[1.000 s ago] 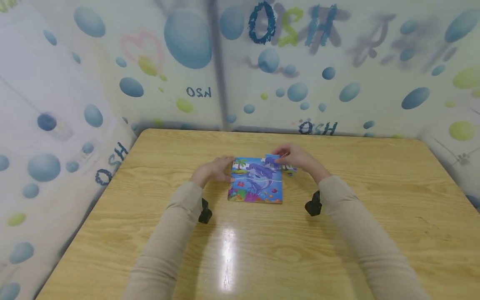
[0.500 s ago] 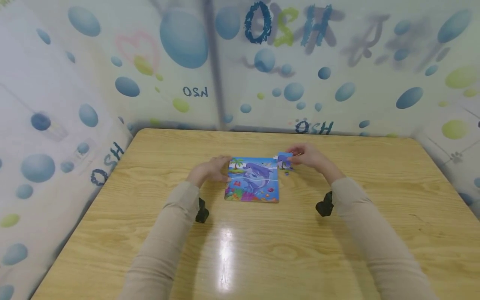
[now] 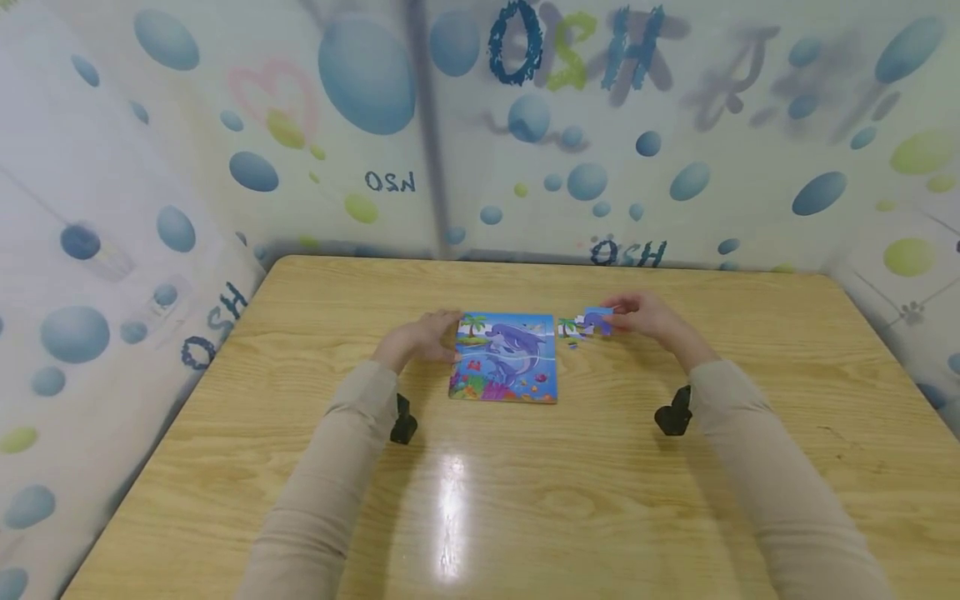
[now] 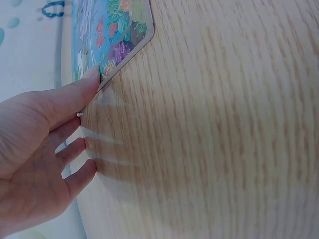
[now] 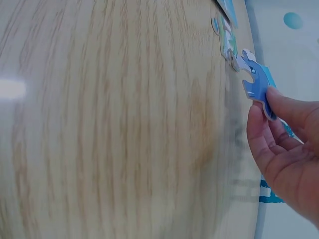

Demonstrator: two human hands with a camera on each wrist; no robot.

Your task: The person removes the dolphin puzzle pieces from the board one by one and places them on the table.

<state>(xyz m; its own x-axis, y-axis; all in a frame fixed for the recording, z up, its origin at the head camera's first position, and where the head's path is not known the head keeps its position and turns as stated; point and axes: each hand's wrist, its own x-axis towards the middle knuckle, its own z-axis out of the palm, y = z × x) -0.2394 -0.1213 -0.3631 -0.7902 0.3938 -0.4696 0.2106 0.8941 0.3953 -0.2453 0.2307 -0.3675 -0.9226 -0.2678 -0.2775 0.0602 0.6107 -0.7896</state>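
A square dolphin puzzle board (image 3: 504,357) lies flat on the table. My left hand (image 3: 422,340) rests at its left edge; in the left wrist view the thumb (image 4: 82,89) touches the board's edge and the other fingers reach down beside it, fairly straight. To the right of the board, my right hand (image 3: 651,318) pinches a blue puzzle piece with a dolphin head (image 5: 258,84) between thumb and fingers, tilted up. Close to that piece is another puzzle piece with a palm tree (image 3: 568,327), lying on the table just right of the board.
The wooden table (image 3: 525,500) meets a patterned wall (image 3: 480,150) at its far edge. A small dark bit (image 3: 573,345) lies below the palm piece. Black wrist cameras (image 3: 673,413) hang under both sleeves.
My right hand has carried the dolphin-head piece rightward from the board's upper right corner, past the palm piece. The left hand stays at the board's left edge.
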